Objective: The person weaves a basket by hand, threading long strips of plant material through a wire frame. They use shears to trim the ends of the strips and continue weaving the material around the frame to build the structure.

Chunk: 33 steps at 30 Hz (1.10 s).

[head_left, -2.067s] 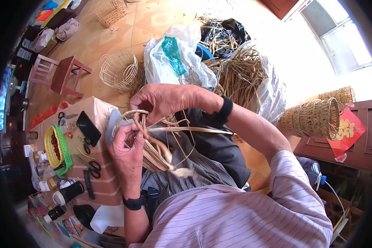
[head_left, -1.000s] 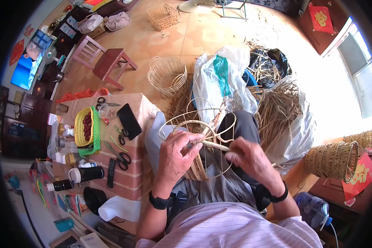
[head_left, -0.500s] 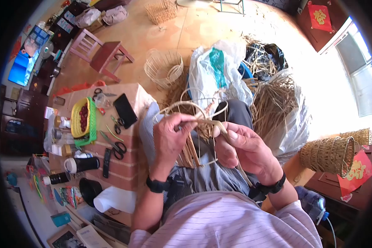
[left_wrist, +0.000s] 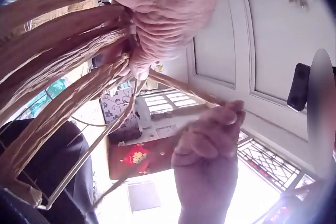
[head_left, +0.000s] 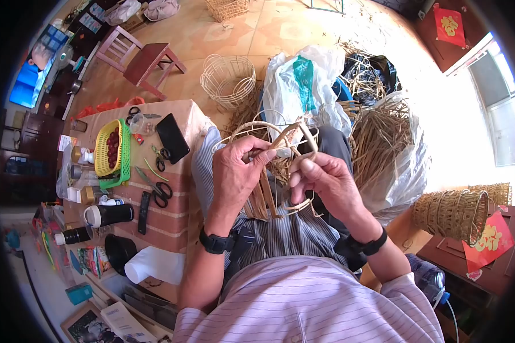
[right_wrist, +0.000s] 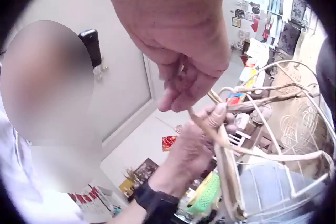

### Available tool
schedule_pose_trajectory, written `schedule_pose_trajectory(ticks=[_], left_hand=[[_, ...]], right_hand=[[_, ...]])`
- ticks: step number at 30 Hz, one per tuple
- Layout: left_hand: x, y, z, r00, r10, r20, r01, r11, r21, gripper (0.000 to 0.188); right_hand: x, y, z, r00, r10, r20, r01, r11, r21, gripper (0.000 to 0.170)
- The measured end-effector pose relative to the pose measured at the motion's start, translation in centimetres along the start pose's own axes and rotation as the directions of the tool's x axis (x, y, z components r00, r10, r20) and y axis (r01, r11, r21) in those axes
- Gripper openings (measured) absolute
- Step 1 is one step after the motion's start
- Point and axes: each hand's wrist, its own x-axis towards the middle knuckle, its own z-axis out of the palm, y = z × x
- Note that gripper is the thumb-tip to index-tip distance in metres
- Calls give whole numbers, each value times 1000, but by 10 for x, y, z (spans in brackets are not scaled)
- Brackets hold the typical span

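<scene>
Over the lap, my left hand (head_left: 234,174) pinches the rim of a small basket frame (right_wrist: 310,157) made of thin pale rods. Brown flat plant strips (left_wrist: 65,58) hang from that rim, side by side, below the left fingers. To its right, my right hand (head_left: 329,183) holds a long strip (head_left: 308,136) between thumb and curled fingers. This strip bends up in a loop between the two hands. In the right wrist view it runs from the right fingertips down to the left thumb at the rim. The left fingertips are partly hidden behind the rim.
On the left, a cloth-covered table (head_left: 174,228) bears scissors (head_left: 162,194), a phone (head_left: 172,139) and a yellow-green basket (head_left: 111,151) of red fruit. Ahead stand a white plastic bag (head_left: 303,80), a heap of dried strips (head_left: 383,134) and a pale open basket frame (head_left: 228,83). Woven baskets (head_left: 451,216) lie at right.
The right hand has left the rim beside the left hand and moved right, drawing the strip with it. The strip now loops upward between the hands. The head view has swung left.
</scene>
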Motion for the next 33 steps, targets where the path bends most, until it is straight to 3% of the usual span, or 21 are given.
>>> schedule_pose_trajectory(ticks=[3, 6, 7, 11, 15, 16, 19, 20, 22, 24, 27, 28, 29, 31, 33], left_hand=[[0, 2, 1, 1000, 22, -6, -21, 1000, 21, 16], [0, 3, 0, 1000, -3, 10, 3, 999, 34, 16], [-1, 6, -1, 1000, -14, 14, 14, 999, 35, 16], [-2, 8, -5, 996, 50, 67, -53, 997, 48, 20], [-2, 10, -9, 981, 176, 88, -189, 964, 186, 20], [-2, 10, -6, 984, 171, 47, -176, 973, 148, 20], [-6, 9, -3, 995, 101, 10, -101, 992, 80, 20], [-6, 7, -4, 996, 90, 14, -91, 992, 90, 19], [-5, 7, -5, 996, 86, 23, -88, 991, 103, 17], [-4, 8, -4, 998, 54, 34, -57, 995, 83, 16], [-2, 8, -4, 998, -34, 58, 34, 999, 3, 15], [-1, 9, -4, 996, -66, 64, 67, 997, -26, 15], [-1, 10, -4, 993, -97, 72, 101, 993, -54, 15], [2, 17, -5, 986, -141, 91, 142, 990, -7, 15], [3, 18, -4, 980, -173, 100, 176, 984, -23, 15]], right_hand=[[0, 11, 0, 997, 38, -69, -41, 998, -37, 32], [-8, -27, 8, 986, 160, -55, -167, 971, -170, 34], [-14, -34, 3, 992, 126, -25, -129, 970, -208, 38], [-31, -71, -1, 973, -212, 87, 216, 975, -45, 45], [-21, -80, 7, 969, -214, 127, 237, 948, -211, 44], [-17, -83, 10, 978, -176, 114, 193, 970, -151, 45], [24, -75, 13, 894, -429, 133, 448, 871, -203, 51], [37, -74, 9, 875, -446, 189, 477, 861, -178, 56], [45, -79, 10, 903, -369, 220, 400, 909, -115, 59], [64, -75, -2, 893, -309, 328, 296, 951, 89, 50], [72, -66, -16, 945, -232, 232, 278, 941, -191, 36], [69, -72, -11, 984, -80, 159, 116, 966, -231, 23], [70, -63, -10, 992, -49, 119, 84, 947, -311, 23], [69, -62, -8, 974, -171, 147, 223, 618, -754, 25], [70, -57, -4, 974, -203, 104, 209, 611, -764, 26]])
